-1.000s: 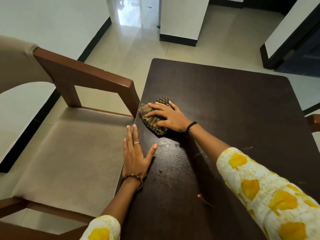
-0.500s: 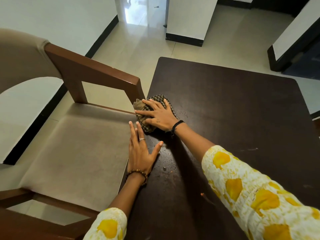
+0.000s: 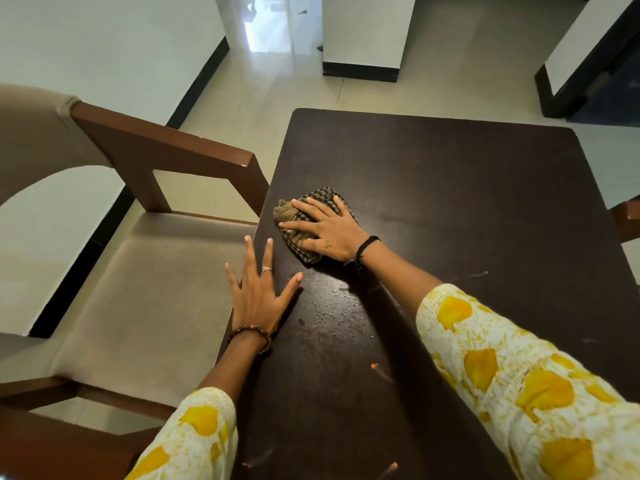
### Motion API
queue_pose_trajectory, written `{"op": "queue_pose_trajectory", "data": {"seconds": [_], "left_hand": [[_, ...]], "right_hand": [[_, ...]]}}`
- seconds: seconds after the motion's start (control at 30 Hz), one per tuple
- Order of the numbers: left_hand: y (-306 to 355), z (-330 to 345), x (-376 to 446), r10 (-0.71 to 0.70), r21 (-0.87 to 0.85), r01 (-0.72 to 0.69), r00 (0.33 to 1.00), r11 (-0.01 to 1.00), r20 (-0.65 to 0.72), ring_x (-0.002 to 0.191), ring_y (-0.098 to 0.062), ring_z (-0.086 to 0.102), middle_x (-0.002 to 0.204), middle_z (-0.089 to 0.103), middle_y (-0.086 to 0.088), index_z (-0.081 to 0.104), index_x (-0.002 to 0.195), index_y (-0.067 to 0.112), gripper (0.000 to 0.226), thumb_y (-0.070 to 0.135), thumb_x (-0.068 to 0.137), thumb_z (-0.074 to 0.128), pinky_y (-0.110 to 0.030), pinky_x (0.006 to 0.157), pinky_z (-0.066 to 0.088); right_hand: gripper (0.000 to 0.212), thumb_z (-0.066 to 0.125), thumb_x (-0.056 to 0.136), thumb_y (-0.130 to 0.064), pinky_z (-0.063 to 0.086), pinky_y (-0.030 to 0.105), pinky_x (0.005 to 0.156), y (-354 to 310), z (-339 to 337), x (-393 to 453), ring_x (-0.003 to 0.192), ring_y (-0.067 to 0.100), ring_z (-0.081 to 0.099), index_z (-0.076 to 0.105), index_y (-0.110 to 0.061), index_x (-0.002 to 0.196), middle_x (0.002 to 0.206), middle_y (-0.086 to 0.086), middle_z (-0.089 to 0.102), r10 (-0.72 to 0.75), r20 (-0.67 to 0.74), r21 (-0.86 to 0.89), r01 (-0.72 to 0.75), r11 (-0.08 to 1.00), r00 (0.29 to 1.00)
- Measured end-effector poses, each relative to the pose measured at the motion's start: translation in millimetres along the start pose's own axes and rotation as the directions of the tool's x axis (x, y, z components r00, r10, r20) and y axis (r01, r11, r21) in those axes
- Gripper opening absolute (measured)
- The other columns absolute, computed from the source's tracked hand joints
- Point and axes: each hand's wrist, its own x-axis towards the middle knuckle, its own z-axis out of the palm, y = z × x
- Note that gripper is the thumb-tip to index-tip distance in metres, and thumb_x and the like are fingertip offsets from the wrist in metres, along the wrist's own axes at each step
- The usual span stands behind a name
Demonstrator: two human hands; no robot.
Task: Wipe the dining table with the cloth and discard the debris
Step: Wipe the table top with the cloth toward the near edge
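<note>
A dark brown dining table [image 3: 450, 188] fills the right half of the view. A checked brown cloth [image 3: 294, 233], bunched up, lies near the table's left edge, and my right hand [image 3: 329, 230] presses flat on it with fingers spread. My left hand [image 3: 258, 292] lies open and flat at the table's left edge, fingers apart, just below the cloth and not touching it. Fine crumbs and specks [image 3: 332, 313] are scattered on the table between my hands and toward me, with a few orange bits [image 3: 374, 366] closer in.
A wooden chair with a beige seat [image 3: 138, 299] stands tight against the table's left edge, its armrest [image 3: 166, 147] near the cloth. Tiled floor [image 3: 450, 64] and white walls lie beyond. Another chair part [image 3: 628, 216] shows at the right edge.
My right hand has slid the cloth from the very edge by the chair armrest slightly back right onto the table. My left hand stays flat at the edge.
</note>
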Motion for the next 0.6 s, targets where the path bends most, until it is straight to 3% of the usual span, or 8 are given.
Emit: {"op": "queue_pose_trajectory", "data": {"seconds": [0.13,0.37,0.6], "left_hand": [[16.8,1.9,-7.2,-0.002,0.076,0.001,1.0,0.997,0.009,0.139,-0.032,0.016,0.154,0.001,-0.014,0.009,0.145,0.023,0.084,0.073,0.079,0.017,-0.063,0.104,-0.004],[122.6,39.5,-58.4,0.191,0.084,-0.199,0.977,0.976,0.097,0.14,-0.027,0.005,0.154,0.002,-0.011,0.013,0.146,0.027,0.08,0.074,0.082,0.017,-0.067,0.098,-0.006],[164.8,64.7,-68.1,0.173,0.211,-0.2,0.975,0.957,0.139,0.136,-0.035,0.022,0.149,0.025,-0.016,0.027,0.144,0.024,0.08,0.074,0.083,0.014,-0.072,0.097,0.011]], "right_hand": [[0.046,0.032,0.096,-0.045,-0.007,0.058,0.111,25.9,-1.4,-28.6,0.144,0.017,-0.003,0.021,-0.046,0.141,0.157,-0.006,0.0,0.114,-0.022,0.026,-0.114,0.993,0.993],[0.047,0.033,0.095,-0.047,-0.007,0.058,0.11,86.0,-2.8,-105.4,0.144,0.017,-0.001,0.022,-0.047,0.14,0.157,-0.007,0.002,0.197,-0.061,0.042,-0.195,0.98,0.978],[0.076,0.01,0.067,-0.064,-0.009,0.056,0.11,155.3,-13.5,-213.1,0.143,0.016,-0.002,0.025,-0.048,0.139,0.157,-0.009,0.002,0.38,-0.059,0.141,-0.369,0.919,0.923]]}}
